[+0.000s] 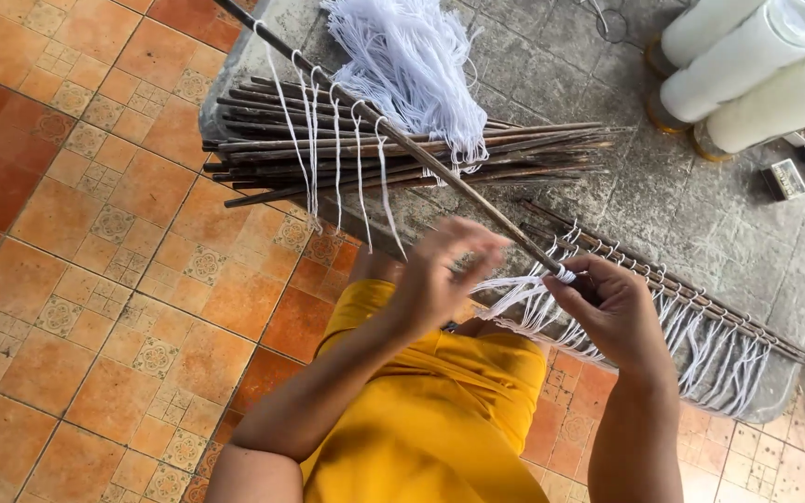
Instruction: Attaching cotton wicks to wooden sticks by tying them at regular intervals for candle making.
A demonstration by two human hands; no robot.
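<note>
Meanwhile, both hands (524, 284) pinch white strings (524, 303) near a small box (784, 179).

Left hand (440, 275) motion-blurred.

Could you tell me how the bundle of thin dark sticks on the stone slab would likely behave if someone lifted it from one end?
The bundle of sticks looks loose and untied, so it would probably fan apart and shed pieces. Each stick seems thin and rigid, likely light. Being round, strays may roll across the stone slab.
</note>
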